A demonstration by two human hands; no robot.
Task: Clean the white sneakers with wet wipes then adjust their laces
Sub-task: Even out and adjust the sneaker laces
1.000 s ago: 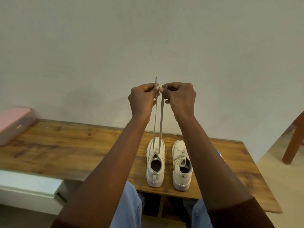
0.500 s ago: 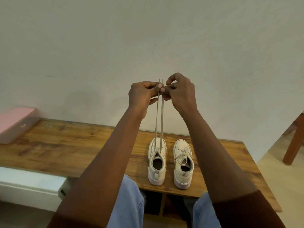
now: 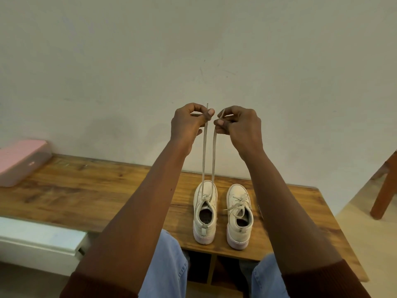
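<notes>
Left hand: pinches one lace end, taut.
Right hand: pinches the other lace end.
Change: my hands touched a moment ago; now apart.
Sneaker: on bench, beside its tied mate.
Meaning: ends look evened; tying probably next.

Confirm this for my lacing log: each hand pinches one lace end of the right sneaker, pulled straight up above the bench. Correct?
Not quite: the head view shows the laces rising from the left sneaker, not the right sneaker. The rest holds: the left hand and right hand each pinch one lace end, pulled straight up above the bench.
</notes>
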